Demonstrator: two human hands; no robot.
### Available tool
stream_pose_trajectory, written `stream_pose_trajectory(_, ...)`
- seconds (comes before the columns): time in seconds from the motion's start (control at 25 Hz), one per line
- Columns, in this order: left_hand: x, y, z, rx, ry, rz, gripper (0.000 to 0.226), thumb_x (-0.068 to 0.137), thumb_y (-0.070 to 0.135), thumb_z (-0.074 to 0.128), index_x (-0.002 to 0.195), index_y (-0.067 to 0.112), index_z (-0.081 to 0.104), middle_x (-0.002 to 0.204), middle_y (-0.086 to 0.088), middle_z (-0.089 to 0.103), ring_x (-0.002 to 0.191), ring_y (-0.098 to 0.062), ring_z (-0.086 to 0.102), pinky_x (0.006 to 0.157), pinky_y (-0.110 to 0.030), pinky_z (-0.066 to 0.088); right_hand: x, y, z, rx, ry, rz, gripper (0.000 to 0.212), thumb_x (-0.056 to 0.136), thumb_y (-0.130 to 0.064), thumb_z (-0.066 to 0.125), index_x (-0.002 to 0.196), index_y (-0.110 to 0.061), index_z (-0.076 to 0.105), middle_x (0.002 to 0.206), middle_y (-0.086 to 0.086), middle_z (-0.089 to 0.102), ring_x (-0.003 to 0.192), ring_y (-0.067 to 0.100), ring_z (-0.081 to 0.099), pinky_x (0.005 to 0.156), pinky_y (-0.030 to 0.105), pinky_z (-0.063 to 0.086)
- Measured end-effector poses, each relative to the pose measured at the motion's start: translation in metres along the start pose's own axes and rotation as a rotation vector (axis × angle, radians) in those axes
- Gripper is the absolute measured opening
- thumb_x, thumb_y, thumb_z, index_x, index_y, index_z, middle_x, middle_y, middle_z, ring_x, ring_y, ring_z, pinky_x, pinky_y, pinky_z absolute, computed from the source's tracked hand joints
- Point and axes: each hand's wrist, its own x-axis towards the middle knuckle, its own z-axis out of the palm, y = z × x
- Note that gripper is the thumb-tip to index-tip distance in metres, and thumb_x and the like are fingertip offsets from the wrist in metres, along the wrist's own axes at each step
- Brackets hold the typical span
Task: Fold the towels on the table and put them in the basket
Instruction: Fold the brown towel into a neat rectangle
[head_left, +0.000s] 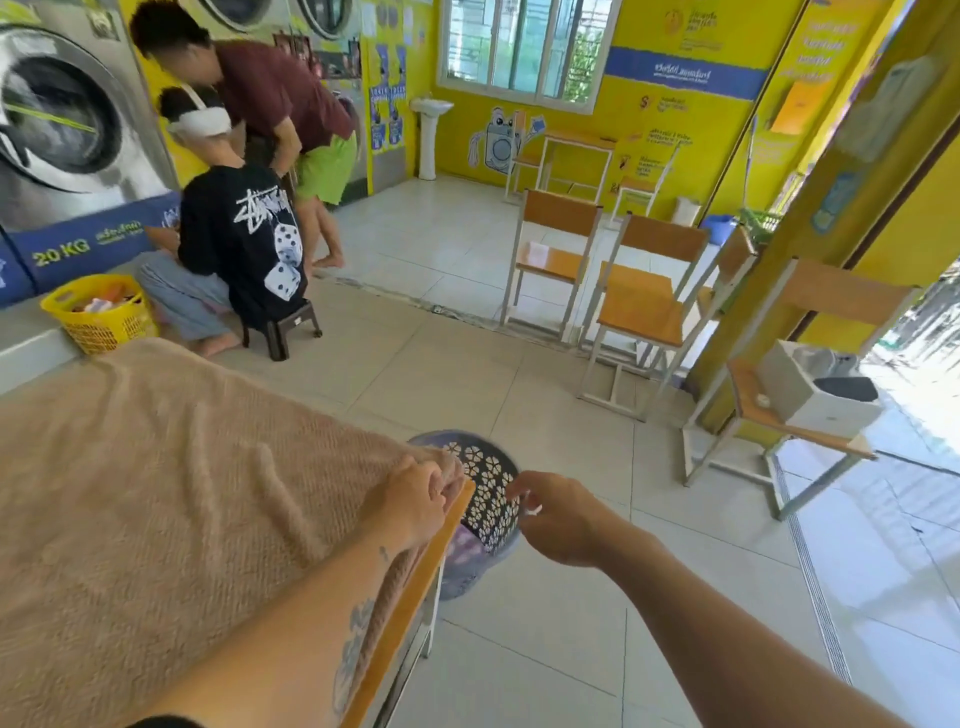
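A tan towel (156, 493) lies spread over the table (415, 587), covering nearly all of its top and reaching the right edge, where the wooden rim shows. The left hand (415, 501) rests at the towel's far right corner, its fingers curled shut on the cloth there. The right hand (558, 514) hangs in the air just right of the table, above the floor, fingers loosely bent and apart, gripping nothing. Between and below the two hands stands the basket (488, 499), a purple one with flower-shaped holes, on the floor tight against the table's right side. Far left, a yellow basket (101, 317) sits by the washers (67, 130), near a person (239, 244) seated on a stool (283, 330); chairs (597, 270) stand to the far right
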Motion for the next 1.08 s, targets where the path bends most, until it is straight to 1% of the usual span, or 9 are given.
stream_pose_trajectory(0.12,0.035,-0.009,0.018,0.075,-0.076,-0.119,0.059,0.088,0.046,0.058,0.141,0.027,0.039,0.141,0.000,0.032,0.129,-0.022,0.038,0.105,-0.043,0.043,0.061,0.007,-0.003,-0.047,-0.121,-0.023,0.047,0.086,-0.006,0.050,0.130,-0.022,0.056,0.131,0.008,0.058,0.115,0.027,0.056,0.084,0.030,0.048)
stream_pose_trajectory(0.24,0.047,-0.013,0.039,0.165,-0.096,-0.248,0.061,0.084,0.054,0.057,0.137,0.030,0.041,0.142,-0.002,0.030,0.138,-0.027,0.025,0.114,-0.049,0.030,0.118,0.020,0.002,-0.112,-0.239,-0.075,0.048,0.086,-0.007,0.049,0.131,-0.023,0.054,0.133,0.008,0.057,0.112,0.027,0.056,0.083,0.029,0.045)
stream_pose_trajectory(0.36,0.049,-0.008,0.047,0.047,0.068,-0.334,0.010,0.093,0.038,0.054,0.102,0.034,0.053,0.113,0.010,0.047,0.118,-0.019,0.043,0.102,-0.038,0.039,0.168,0.035,0.013,-0.138,-0.370,-0.164,0.044,0.087,-0.008,0.047,0.129,-0.021,0.056,0.129,0.008,0.061,0.097,0.021,0.053,0.080,0.029,0.046)
stream_pose_trajectory(0.44,0.051,0.000,0.041,-0.054,0.149,-0.392,0.016,0.094,0.030,0.055,0.078,0.031,0.051,0.090,0.015,0.051,0.094,-0.012,0.051,0.081,-0.030,0.044,0.195,0.044,0.015,-0.109,-0.429,-0.246,0.046,0.089,-0.009,0.050,0.134,-0.015,0.053,0.131,0.009,0.061,0.102,0.023,0.056,0.083,0.029,0.047)
stream_pose_trajectory(0.52,0.052,0.010,0.045,-0.134,0.165,-0.491,0.025,0.093,0.026,0.056,0.069,0.028,0.049,0.080,0.013,0.053,0.081,-0.010,0.052,0.070,-0.028,0.043,0.217,0.055,0.015,-0.085,-0.504,-0.348,0.059,0.088,-0.014,0.054,0.146,-0.015,0.040,0.142,0.011,0.053,0.122,0.030,0.053,0.095,0.033,0.047)
stream_pose_trajectory(0.6,0.046,0.023,0.054,-0.090,0.156,-0.592,0.020,0.089,0.027,0.058,0.071,0.028,0.052,0.082,0.013,0.055,0.084,-0.013,0.054,0.076,-0.034,0.049,0.229,0.062,0.016,-0.124,-0.567,-0.491,0.065,0.090,-0.016,0.053,0.151,-0.019,0.032,0.145,0.011,0.049,0.129,0.033,0.049,0.099,0.037,0.043)
stream_pose_trajectory(0.72,0.039,0.038,0.072,-0.005,0.162,-0.699,0.008,0.086,0.028,0.061,0.079,0.026,0.058,0.085,0.014,0.056,0.088,-0.014,0.054,0.081,-0.036,0.051,0.235,0.073,0.024,-0.245,-0.631,-0.677,0.056,0.085,-0.018,0.052,0.141,-0.020,0.043,0.132,0.015,0.057,0.120,0.037,0.054,0.095,0.042,0.048)
stream_pose_trajectory(0.92,0.035,0.064,0.088,0.121,0.160,-0.751,0.006,0.087,0.030,0.050,0.089,0.027,0.055,0.095,0.013,0.050,0.095,-0.014,0.044,0.084,-0.032,0.044,0.236,0.082,0.026,-0.209,-0.656,-0.694,0.045,0.080,-0.021,0.049,0.124,-0.019,0.052,0.120,0.016,0.057,0.110,0.037,0.058,0.088,0.040,0.050)
stream_pose_trajectory(1.08,0.040,0.075,0.091,0.020,0.351,-0.774,0.004,0.086,0.028,0.049,0.084,0.027,0.052,0.088,0.014,0.049,0.085,-0.008,0.049,0.078,-0.036,0.049,0.236,0.081,0.024,0.021,-0.666,-0.604,0.052,0.074,-0.032,0.038,0.117,-0.019,0.064,0.113,0.008,0.068,0.106,0.031,0.062,0.086,0.039,0.052)
